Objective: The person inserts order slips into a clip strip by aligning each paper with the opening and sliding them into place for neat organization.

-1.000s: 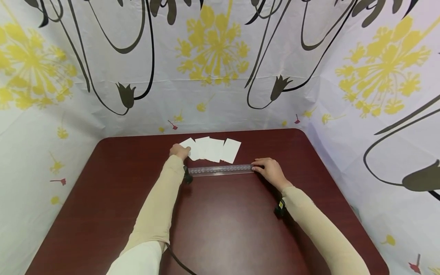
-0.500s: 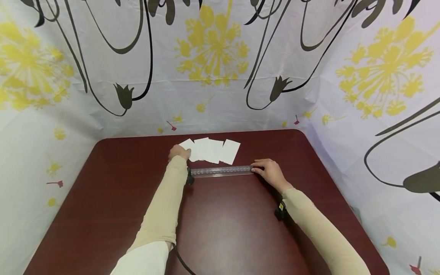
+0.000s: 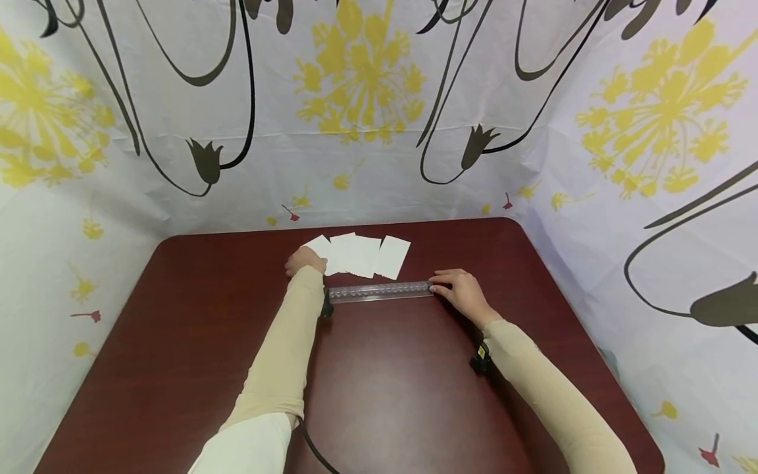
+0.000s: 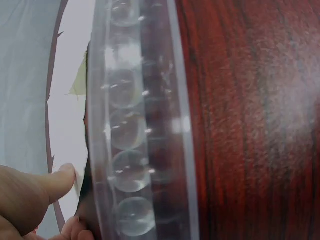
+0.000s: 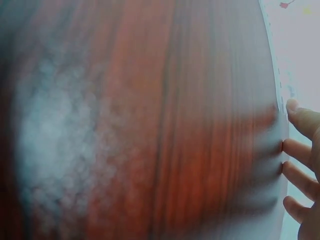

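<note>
Several white paper cards (image 3: 363,255) lie overlapping in a fan near the table's far edge, their near edges ragged. My left hand (image 3: 306,261) is at the leftmost card (image 3: 320,247) and pinches its edge; in the left wrist view, the thumb lies on the white paper (image 4: 67,125), fingertips at its edge. In front of the cards, a long clear plastic strip (image 3: 379,291) with a row of round bumps lies crosswise. My right hand (image 3: 464,294) holds its right end between thumb and fingers. The left wrist hides the strip's left end. In the right wrist view, the strip cannot be made out.
The dark red-brown wooden table (image 3: 379,395) has rounded corners. A patterned white cloth (image 3: 367,178) hangs behind it and at the sides. A black cable (image 3: 316,451) hangs by my left sleeve, and a dark wrist camera (image 3: 481,359) sits under the right wrist.
My left forearm has swung slightly to the right, while the left hand stays at the leftmost card. The right hand stays at the strip's end. The head view has shifted a little.
</note>
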`<state>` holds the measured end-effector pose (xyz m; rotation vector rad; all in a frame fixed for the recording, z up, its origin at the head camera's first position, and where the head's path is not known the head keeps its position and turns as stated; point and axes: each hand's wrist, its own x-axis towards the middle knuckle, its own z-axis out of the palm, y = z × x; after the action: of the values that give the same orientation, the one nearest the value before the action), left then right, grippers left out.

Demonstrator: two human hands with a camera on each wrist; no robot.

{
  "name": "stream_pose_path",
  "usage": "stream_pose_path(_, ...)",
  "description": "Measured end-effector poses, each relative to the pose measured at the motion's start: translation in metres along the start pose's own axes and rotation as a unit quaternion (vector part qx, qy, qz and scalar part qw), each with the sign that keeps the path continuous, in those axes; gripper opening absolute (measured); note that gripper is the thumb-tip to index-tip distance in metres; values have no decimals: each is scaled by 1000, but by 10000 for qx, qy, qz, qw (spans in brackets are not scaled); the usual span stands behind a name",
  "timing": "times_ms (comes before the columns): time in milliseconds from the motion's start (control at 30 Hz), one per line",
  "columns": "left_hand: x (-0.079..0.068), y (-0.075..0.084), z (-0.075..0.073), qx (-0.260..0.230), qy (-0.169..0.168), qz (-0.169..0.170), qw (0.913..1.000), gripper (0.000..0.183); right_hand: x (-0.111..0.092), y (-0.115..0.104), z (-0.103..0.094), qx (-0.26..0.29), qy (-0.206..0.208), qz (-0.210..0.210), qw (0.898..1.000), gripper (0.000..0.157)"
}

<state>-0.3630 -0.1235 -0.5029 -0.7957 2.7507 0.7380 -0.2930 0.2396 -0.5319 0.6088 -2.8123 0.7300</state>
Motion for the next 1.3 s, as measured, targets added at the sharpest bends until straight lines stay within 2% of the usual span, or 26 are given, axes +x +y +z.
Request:
stream_pose_path(167, 2, -1, 2, 279, 165, -95, 9994, 67, 0, 1, 2, 12, -53, 29, 10000, 30)
stream_pose_path(333, 3, 2, 0, 517, 182, 3, 9985, 54, 3, 3, 2, -28, -61, 68, 10000, 30)
stream_pose_path(500, 3, 5, 1, 440, 159, 4, 9989, 45, 4, 1, 0, 45, -37, 68, 10000, 30)
stream_pose_path(667, 5, 4, 1, 332, 78, -66, 9994, 45, 4, 0, 1, 78, -31, 84, 9999, 30)
stream_pose_path(800, 6, 2, 0, 176, 46, -103, 9998, 49, 4, 2, 2, 84, -47, 59, 9999, 30)
stream_pose_path(967, 6, 0, -2, -59, 200, -75, 9998, 48, 5, 3, 1, 104, -61, 67, 9999, 30)
stream_pose_path(1133, 3, -3, -4, -500, 277, -55, 9983, 52, 6, 3, 1, 102, -80, 25, 9999, 30)
stream_pose_path(1300, -1, -11, -8, -864, 120, 255, 9959, 63, 4, 2, 2, 75, -93, 17, 9999, 31)
